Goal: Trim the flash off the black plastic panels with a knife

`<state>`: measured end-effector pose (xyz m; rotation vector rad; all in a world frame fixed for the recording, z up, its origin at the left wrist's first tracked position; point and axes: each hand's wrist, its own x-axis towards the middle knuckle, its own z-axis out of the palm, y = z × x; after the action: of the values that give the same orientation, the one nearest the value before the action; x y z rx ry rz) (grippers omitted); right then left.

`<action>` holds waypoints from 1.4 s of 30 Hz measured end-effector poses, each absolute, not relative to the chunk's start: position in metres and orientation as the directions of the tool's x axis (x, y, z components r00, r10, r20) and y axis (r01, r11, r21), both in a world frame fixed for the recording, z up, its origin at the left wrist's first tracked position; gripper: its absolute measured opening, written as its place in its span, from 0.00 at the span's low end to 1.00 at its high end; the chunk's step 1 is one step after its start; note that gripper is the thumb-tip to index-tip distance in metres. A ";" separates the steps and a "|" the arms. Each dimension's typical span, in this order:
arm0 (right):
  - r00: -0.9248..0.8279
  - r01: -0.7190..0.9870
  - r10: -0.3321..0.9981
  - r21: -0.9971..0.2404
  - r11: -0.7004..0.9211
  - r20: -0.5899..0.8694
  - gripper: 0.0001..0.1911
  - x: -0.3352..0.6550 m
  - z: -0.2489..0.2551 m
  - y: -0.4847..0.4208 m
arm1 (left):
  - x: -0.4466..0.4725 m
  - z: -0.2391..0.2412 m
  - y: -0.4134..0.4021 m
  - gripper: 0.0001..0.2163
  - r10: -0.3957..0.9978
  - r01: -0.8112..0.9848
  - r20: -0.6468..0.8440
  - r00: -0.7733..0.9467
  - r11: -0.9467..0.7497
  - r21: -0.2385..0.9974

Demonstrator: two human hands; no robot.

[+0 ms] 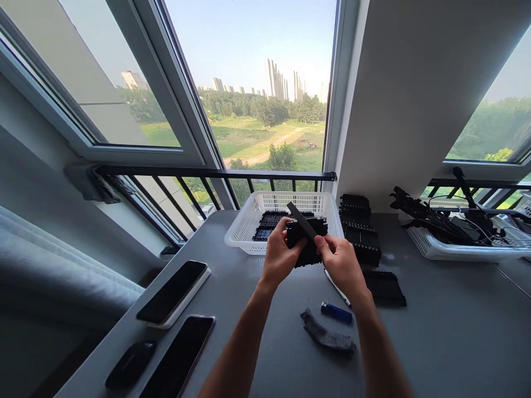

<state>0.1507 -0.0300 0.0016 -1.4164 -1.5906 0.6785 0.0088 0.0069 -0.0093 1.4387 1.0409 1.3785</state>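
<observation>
My left hand is closed around a black plastic panel with toothed edges, thumb on its near face. My right hand pinches the lower end of a flat dark strip, which slants across the panel's upper part. Whether the strip presses on the panel I cannot tell. Both are held in front of a white perforated basket with similar black panels in it. Beneath my right forearm lie a white pen-like stick and a blue lighter.
A curved grey fuzzy strip lies near the lighter. More black panels sit in a column on the right, with one nearer panel. Farther right, another white basket holds black cables and parts. Two phones and a mouse lie left.
</observation>
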 end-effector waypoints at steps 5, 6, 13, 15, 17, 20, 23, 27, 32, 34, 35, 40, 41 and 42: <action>0.100 0.568 0.950 -0.801 0.190 0.297 0.24 0.156 0.000 -0.030 | 0.008 -0.004 0.005 0.15 0.966 0.047 0.260 0.001 -0.260 0.965; 0.117 0.585 0.945 -0.790 0.182 0.304 0.24 0.157 0.001 -0.031 | 0.008 -0.003 0.005 0.16 0.966 0.053 0.259 -0.004 -0.258 0.965; 0.243 0.746 0.908 -0.664 0.050 0.341 0.20 0.159 0.003 -0.035 | 0.008 -0.005 0.006 0.17 0.974 0.079 0.227 -0.011 -0.225 0.971; 0.295 0.767 0.885 -0.642 0.006 0.361 0.20 0.163 0.003 -0.035 | 0.006 -0.006 0.007 0.17 0.971 0.103 0.238 -0.038 -0.233 0.967; 0.314 0.757 0.874 -0.654 0.005 0.371 0.20 0.167 0.004 -0.034 | 0.004 -0.008 0.008 0.17 0.968 0.109 0.247 -0.048 -0.241 0.965; 0.254 0.706 0.893 -0.703 0.093 0.373 0.22 0.167 0.005 -0.035 | 0.005 -0.009 0.008 0.16 0.963 0.139 0.263 -0.061 -0.253 0.957; 0.168 0.677 0.919 -0.719 0.155 0.357 0.23 0.161 0.005 -0.036 | 0.009 -0.009 0.007 0.15 0.960 0.172 0.273 -0.067 -0.258 0.951; 0.230 0.729 0.905 -0.679 0.083 0.358 0.21 0.163 0.001 -0.032 | 0.010 -0.006 0.004 0.16 0.963 0.133 0.263 -0.065 -0.253 0.958; 0.329 0.717 0.864 -0.696 0.035 0.382 0.22 0.179 0.001 -0.029 | 0.009 -0.002 0.002 0.15 0.960 0.121 0.260 -0.100 -0.247 0.961; 0.259 0.654 0.897 -0.748 0.110 0.359 0.23 0.177 0.004 -0.031 | 0.010 -0.003 0.003 0.15 0.962 0.123 0.255 -0.093 -0.243 0.962; 0.205 0.614 0.916 -0.774 0.153 0.343 0.23 0.174 0.006 -0.032 | 0.010 -0.003 0.004 0.15 0.963 0.121 0.255 -0.083 -0.244 0.962; -0.033 0.483 0.963 -0.839 0.251 0.269 0.23 0.152 0.009 -0.036 | 0.011 -0.001 0.001 0.15 0.963 0.065 0.269 0.010 -0.269 0.961; -0.043 0.480 0.963 -0.840 0.253 0.266 0.23 0.151 0.008 -0.036 | 0.011 0.000 -0.001 0.15 0.963 0.049 0.267 0.022 -0.268 0.962; -0.038 0.482 0.963 -0.839 0.252 0.267 0.23 0.151 0.007 -0.035 | 0.011 0.001 -0.002 0.16 0.964 0.035 0.263 0.026 -0.264 0.964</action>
<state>0.1507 -0.0348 0.0069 -1.3570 -1.6561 0.6975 0.0106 -0.0017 0.0010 1.4429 1.0837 1.3685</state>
